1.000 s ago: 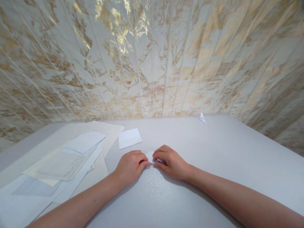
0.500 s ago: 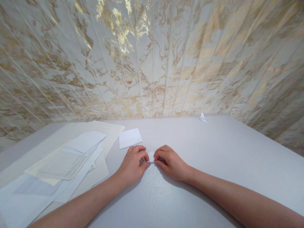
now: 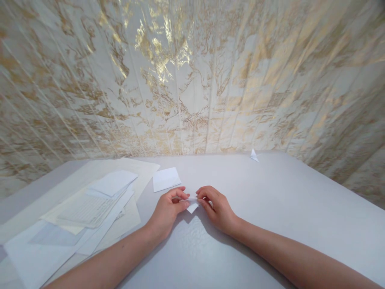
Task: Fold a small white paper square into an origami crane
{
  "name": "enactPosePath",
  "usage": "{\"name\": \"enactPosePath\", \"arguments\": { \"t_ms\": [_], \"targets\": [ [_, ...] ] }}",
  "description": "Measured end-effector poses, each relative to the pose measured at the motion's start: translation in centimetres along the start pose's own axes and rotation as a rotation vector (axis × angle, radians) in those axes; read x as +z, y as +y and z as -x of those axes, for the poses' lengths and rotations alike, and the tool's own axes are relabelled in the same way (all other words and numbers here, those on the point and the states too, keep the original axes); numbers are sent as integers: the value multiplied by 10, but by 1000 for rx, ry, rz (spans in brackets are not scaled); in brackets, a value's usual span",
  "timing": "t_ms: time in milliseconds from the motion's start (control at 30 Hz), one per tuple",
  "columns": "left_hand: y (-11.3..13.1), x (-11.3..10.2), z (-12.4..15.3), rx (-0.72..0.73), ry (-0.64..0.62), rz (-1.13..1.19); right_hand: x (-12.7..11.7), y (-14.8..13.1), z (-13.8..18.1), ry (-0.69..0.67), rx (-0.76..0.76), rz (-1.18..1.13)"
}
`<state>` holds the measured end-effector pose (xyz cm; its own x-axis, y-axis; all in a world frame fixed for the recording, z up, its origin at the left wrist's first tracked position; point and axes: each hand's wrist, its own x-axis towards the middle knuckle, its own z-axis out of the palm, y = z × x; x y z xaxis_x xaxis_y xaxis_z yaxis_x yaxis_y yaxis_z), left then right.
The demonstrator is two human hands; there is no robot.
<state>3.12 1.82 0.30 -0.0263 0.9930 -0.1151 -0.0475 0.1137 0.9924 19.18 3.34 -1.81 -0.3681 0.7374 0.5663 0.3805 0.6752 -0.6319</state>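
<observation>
Both my hands meet over a small folded piece of white paper (image 3: 192,206) at the middle of the white table (image 3: 270,208). My left hand (image 3: 168,208) pinches its left side between thumb and fingers. My right hand (image 3: 216,206) pinches its right side, fingers curled. A pointed corner of the paper hangs down between the two hands, just above the tabletop. Most of the folded paper is hidden by my fingers.
A small white paper square (image 3: 166,179) lies just beyond my left hand. A loose pile of white and cream sheets (image 3: 87,208) covers the table's left part. A tiny folded paper figure (image 3: 254,155) stands at the far edge by the gold-patterned wall (image 3: 192,80).
The folded paper has been lifted slightly and turned, so a pointed corner now shows below my fingers. Both hands stayed close together; the view tilted down a little.
</observation>
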Motion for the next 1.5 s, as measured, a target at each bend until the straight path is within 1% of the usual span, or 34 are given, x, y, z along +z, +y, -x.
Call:
{"name": "enactPosePath", "arguments": {
  "t_ms": [100,167,233,300,333,400,500,600,733,800,867,967,1033,1067,1233,1367,1500],
  "targets": [
    [2,1,-1,62,42,45,2,2,-4,102,81,-142],
    [3,2,-4,120,49,52,5,3,-6,144,183,-319],
    [4,4,-9,169,41,60,7,4,-8,129,281,-551],
    [5,7,-13,192,34,69,7,5,-10,112,343,-664],
    [5,8,-14,192,32,73,6,5,-10,122,354,-667],
    [4,12,-16,181,33,76,4,6,-11,183,331,-586],
    [2,16,-14,164,28,93,-1,9,-11,268,218,-389],
    [0,17,-11,168,22,110,-4,13,-11,286,115,-248],
    [-4,12,-12,263,-16,-5,-6,17,-13,294,52,-162],
    [-6,10,-14,291,-38,-54,-6,17,-14,293,39,-147],
    [-8,10,-16,263,-37,-46,-6,17,-14,273,43,-148],
    [-10,11,-19,191,18,22,-5,17,-14,176,66,-177],
    [-10,11,-20,170,48,53,-5,18,-13,107,79,-200],
    [-10,10,-20,171,47,57,-5,19,-13,94,85,-209],
    [-10,9,-18,210,-19,-2,-5,19,-12,122,94,-231],
    [-11,9,-19,224,11,-46,-4,15,-12,119,106,-242],
    [-10,10,-19,217,19,-35,-4,13,-13,138,141,-297]
  ]
}}
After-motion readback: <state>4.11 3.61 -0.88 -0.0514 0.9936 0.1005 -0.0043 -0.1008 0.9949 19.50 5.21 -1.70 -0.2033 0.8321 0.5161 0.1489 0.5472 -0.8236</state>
